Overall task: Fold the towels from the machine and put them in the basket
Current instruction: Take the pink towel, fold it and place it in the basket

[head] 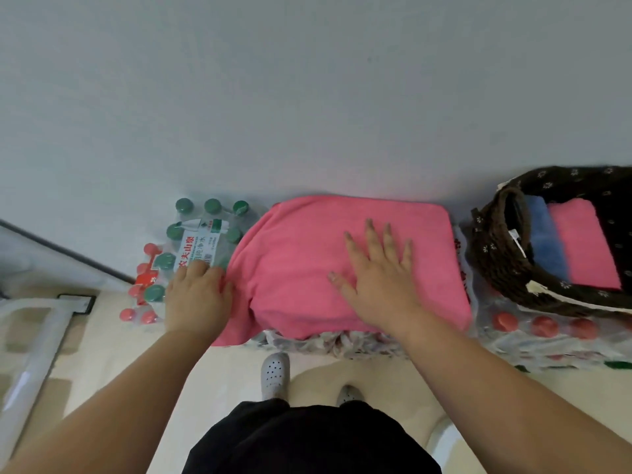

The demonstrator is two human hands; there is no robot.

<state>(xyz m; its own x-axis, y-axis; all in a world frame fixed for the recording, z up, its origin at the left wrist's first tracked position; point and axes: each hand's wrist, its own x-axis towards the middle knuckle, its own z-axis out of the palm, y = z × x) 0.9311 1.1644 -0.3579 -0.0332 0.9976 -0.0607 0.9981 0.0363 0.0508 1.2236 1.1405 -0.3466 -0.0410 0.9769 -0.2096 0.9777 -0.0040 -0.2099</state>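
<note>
Black shorts (307,439) & white clogs (275,374) sat lowest in view, nearest the cam. At left, a wrapped green-cap pack (201,234) of bottles stood vs. the wall. L hand (196,295) lay at the left edge of the pink towel (307,268), fingers curled on the cloth, thumb touching it. That towel lay folded over on wrapped bottle packs by the wall. R hand (376,271) pressed flat on its middle, fingers spread. At right, the basket (496,268) sat on a red-cap pack (543,326), w/ a blue towel (543,241) & a 2nd pink towel (581,248) folded inside.
</note>
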